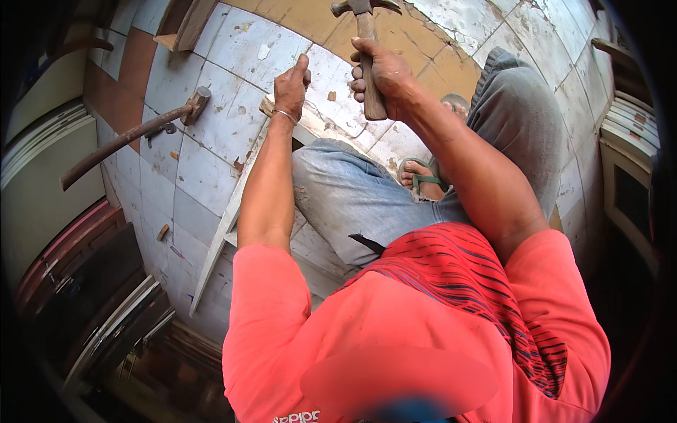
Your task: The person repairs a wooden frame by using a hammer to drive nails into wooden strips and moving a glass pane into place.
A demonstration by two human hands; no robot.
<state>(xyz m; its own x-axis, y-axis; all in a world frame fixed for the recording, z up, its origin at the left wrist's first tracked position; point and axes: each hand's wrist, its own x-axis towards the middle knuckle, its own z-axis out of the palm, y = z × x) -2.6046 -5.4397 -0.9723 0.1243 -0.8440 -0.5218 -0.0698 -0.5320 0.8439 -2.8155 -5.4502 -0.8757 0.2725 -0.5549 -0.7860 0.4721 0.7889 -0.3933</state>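
Note:
My right hand [384,76] grips a claw hammer [368,32] by its wooden handle, with the metal head raised beyond my fist. To its left, my left hand [290,88] is closed with the thumb pointing up. Whatever its curled fingers may hold is hidden. Just under that hand is the corner of a pale wooden frame [224,224]. One long side of the frame runs back along my left forearm, and my bent leg in jeans [352,190] covers part of it.
A long-handled hammer [134,141] lies on the tiled floor [201,166] to the left. Beyond it is a wooden piece [187,27]. Panels and frames [49,162] stand along the left, with more frames [627,169] at right. My sandalled foot [422,180] rests on the floor.

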